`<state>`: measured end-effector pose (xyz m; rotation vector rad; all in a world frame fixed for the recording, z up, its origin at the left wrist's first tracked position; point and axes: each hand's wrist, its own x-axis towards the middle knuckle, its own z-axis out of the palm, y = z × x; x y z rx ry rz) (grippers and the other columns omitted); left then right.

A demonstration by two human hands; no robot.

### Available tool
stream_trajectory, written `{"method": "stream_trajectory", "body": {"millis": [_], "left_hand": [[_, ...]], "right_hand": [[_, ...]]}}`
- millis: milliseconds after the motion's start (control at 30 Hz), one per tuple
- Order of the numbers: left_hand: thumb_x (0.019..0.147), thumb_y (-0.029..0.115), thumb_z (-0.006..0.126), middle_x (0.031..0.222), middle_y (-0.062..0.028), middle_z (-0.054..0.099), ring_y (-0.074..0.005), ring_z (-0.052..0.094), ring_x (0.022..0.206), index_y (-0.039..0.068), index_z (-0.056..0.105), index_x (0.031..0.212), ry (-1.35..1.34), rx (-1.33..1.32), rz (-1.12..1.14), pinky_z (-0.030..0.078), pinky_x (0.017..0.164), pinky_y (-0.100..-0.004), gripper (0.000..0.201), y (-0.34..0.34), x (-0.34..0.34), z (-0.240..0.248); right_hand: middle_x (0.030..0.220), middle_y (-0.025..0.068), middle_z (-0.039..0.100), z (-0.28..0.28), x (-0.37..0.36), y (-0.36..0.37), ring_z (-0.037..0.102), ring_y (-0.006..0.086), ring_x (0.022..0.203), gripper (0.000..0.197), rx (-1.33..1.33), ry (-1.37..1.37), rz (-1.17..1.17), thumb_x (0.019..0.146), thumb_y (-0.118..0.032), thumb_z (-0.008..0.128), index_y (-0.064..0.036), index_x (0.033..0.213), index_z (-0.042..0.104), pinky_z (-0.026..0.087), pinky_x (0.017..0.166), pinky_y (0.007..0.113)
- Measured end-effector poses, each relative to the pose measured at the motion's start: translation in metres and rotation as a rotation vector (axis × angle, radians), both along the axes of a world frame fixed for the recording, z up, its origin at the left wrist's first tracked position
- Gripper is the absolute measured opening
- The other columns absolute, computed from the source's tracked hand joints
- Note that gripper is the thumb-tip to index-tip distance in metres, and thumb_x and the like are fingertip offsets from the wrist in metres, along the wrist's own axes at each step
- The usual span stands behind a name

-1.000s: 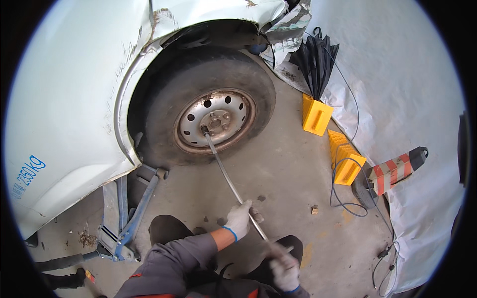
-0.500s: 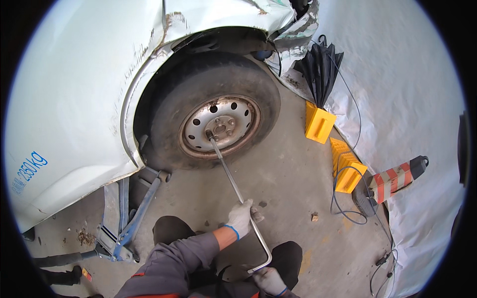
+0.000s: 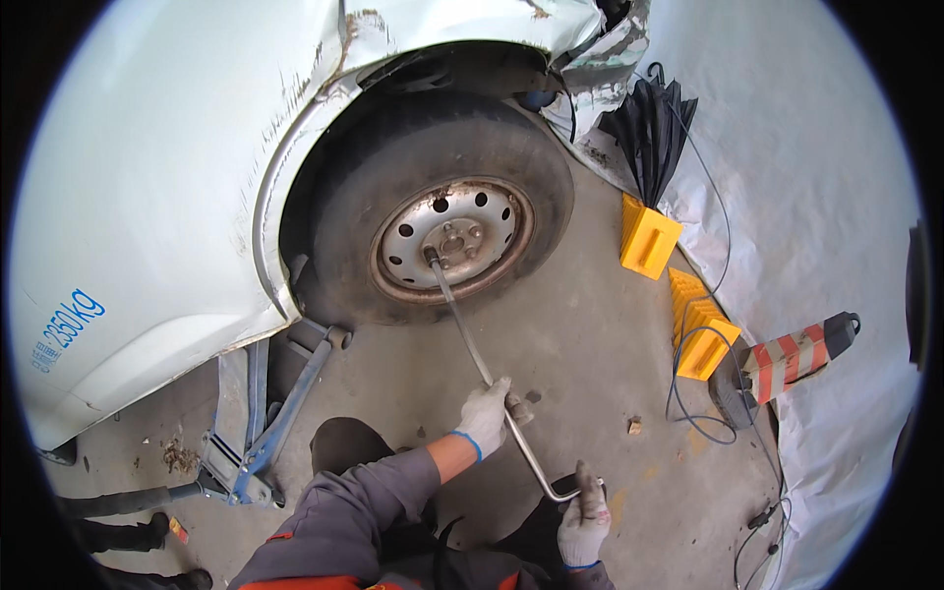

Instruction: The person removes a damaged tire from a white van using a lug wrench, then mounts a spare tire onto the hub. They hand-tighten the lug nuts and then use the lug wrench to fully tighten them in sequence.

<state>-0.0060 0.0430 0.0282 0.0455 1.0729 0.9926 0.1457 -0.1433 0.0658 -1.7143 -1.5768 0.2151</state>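
A long metal wheel wrench (image 3: pixel 462 324) with a cranked end reaches from a nut on the steel wheel rim (image 3: pixel 405 246). My left hand (image 3: pixel 484 415), in a white work glove, is closed round its shaft, grey fingertips showing on the far side. At the bent end is my right hand (image 3: pixel 584 526), gloved too, with its fingers stretched upward across the short handle. The handle's tip shows just beyond those fingers. The wheel's black tire (image 3: pixel 344 236) sits in the arch of a white, scraped vehicle (image 3: pixel 167 177).
A blue-grey floor jack (image 3: pixel 280 418) stands under the vehicle's side. To the right are two yellow wheel chocks (image 3: pixel 651 244), a folded black umbrella (image 3: pixel 649 138), a red-and-white striped post (image 3: pixel 787 362) and a loose cable (image 3: pixel 678 393). Another person's dark-clothed legs (image 3: pixel 123 534) show at lower left.
The wrench's cranked end has swung from pointing left to pointing right. My right hand has moved up and right with it. The view has shifted slightly.
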Motion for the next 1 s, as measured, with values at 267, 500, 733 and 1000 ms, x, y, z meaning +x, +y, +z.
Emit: {"method": "stream_trajectory", "body": {"millis": [267,500,733,1000], "left_hand": [[0.103,0.02,0.055,0.078,-0.0054,0.054,-0.0224,0.057,0.059,0.01,0.048,0.106,-0.028,0.012,0.005,0.06,0.068,-0.0527,0.013,0.003,0.007,-0.007],[0.103,0.021,0.055,0.074,-0.0028,0.053,-0.0195,0.055,0.057,0.012,0.048,0.103,0.027,-0.026,-0.007,0.061,0.061,-0.0479,0.011,0.007,0.006,-0.011],[0.103,0.022,0.055,0.072,-0.0015,0.052,-0.0185,0.053,0.054,0.014,0.049,0.104,0.023,-0.002,-0.009,0.06,0.06,-0.0472,0.011,0.009,-0.001,-0.002],[0.103,0.022,0.055,0.071,-0.0006,0.052,-0.018,0.054,0.056,0.012,0.048,0.109,-0.043,0.116,-0.149,0.059,0.067,-0.0467,0.014,-0.023,0.008,0.014]], "right_hand": [[0.136,0.0144,0.055,-0.014,-0.006,-0.002,0.044,0.0539,0.125,0.065,-0.187,-0.487,-0.01,0.067,-0.016,0.075,-0.0099,0.13,0.059,0.035,0.105,0.067],[0.073,0.008,0.06,-0.052,0.018,0.017,0.059,0.0366,0.088,0.025,-0.269,-0.421,0.094,0.063,-0.032,0.083,-0.0134,0.06,0.067,0.045,0.079,0.047],[0.082,0.0075,0.066,-0.03,0.014,0.016,0.059,0.0335,0.088,0.023,-0.22,-0.453,0.133,0.067,-0.034,0.081,-0.0148,0.067,0.069,0.044,0.077,0.047],[0.078,0.0066,0.061,-0.037,0.019,-0.017,0.056,0.0334,0.089,0.023,-0.246,-0.425,0.112,0.066,-0.032,0.083,-0.0162,0.063,0.068,0.044,0.075,0.046]]}}
